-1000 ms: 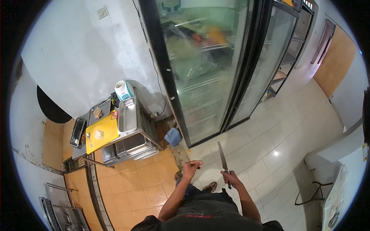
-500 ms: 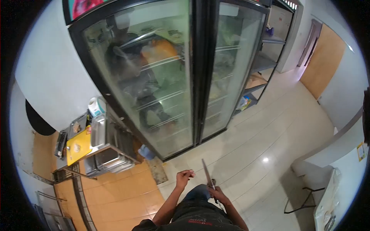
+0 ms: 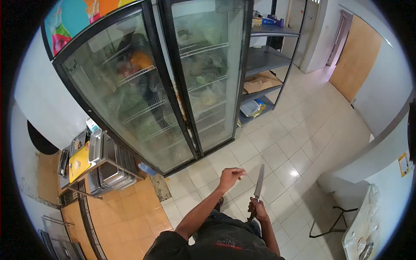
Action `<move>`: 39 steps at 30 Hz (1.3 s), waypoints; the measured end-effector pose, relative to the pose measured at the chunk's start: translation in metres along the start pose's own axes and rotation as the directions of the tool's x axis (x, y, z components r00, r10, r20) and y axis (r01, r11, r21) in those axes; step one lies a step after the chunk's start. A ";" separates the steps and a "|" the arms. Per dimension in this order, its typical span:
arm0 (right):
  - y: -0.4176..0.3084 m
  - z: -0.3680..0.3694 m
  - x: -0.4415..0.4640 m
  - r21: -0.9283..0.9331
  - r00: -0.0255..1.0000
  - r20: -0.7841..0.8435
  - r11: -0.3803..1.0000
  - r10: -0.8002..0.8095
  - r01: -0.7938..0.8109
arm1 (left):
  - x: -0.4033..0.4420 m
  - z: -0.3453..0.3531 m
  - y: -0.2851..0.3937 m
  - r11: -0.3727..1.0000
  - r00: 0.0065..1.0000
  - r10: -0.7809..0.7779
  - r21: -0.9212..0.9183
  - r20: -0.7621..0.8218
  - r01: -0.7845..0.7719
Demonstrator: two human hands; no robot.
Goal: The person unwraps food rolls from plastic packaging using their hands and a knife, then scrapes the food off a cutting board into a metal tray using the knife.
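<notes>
In the head view my right hand [image 3: 259,209] is closed round the handle of a long knife [image 3: 260,183], its blade pointing forward, away from my body. My left hand [image 3: 231,178] is to the left of the blade and apart from it, fingers curled together. Something small and pale seems to show at its fingertips, too small to name. Both hands are above the tiled floor [image 3: 277,147], in front of a tall two-door glass fridge [image 3: 201,86]. Both fridge doors are shut, with bags and wire shelves behind the glass.
Left of the fridge stands a metal table [image 3: 104,162] with steel trays [image 3: 96,145] and a yellow cutting board [image 3: 79,162]. Beyond the fridge is a dark shelf rack [image 3: 268,58]. A white table [image 3: 362,229] with a folding leg stands at lower right.
My view has turned to the right, so the fridge sits further left and more of the rack shows. Both hands are further forward and right in view, the knife still in my right hand.
</notes>
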State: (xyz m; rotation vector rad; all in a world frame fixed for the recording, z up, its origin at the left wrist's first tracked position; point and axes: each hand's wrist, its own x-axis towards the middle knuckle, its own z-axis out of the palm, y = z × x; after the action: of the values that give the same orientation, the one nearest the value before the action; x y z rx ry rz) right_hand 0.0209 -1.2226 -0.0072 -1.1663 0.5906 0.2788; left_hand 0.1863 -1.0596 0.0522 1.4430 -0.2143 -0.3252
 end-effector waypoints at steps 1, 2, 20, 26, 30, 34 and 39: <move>-0.001 -0.020 -0.005 0.164 0.998 0.030 0.984 0.058 -0.062 | -0.006 0.016 -0.006 1.000 1.000 0.007 -0.001 -0.008 -0.007; -0.001 -0.041 -0.013 0.149 0.998 0.034 0.987 0.060 -0.064 | -0.017 0.030 -0.013 0.973 0.988 -0.133 0.179 -0.078 0.145; 0.000 -0.354 -0.175 -0.091 0.989 0.129 0.994 0.079 -0.067 | -0.266 0.320 -0.109 0.836 0.931 -0.313 0.409 -0.190 0.365; 0.044 -0.412 -0.258 -0.538 0.967 0.235 0.816 -0.098 0.213 | -0.340 0.404 -0.099 0.995 0.995 -0.081 0.057 -0.059 0.085; 0.080 -0.451 -0.337 -0.570 0.949 0.298 0.817 0.106 0.088 | -0.408 0.477 -0.107 0.995 0.998 -0.055 0.085 0.020 0.053; 0.142 -0.498 -0.413 -0.394 0.947 0.306 0.919 0.099 0.032 | -0.502 0.541 -0.140 0.957 0.967 -0.254 0.139 -0.011 0.253; 0.146 -0.541 -0.475 -0.511 0.900 0.387 0.859 0.198 0.031 | -0.575 0.599 -0.135 0.964 0.964 -0.259 -0.073 -0.057 0.254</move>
State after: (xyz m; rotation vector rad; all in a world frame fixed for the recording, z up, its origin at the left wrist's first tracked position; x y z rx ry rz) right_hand -0.5968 -1.6202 0.0056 -1.5286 0.1719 0.7864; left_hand -0.5668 -1.4332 0.0192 1.4160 0.0384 -0.4909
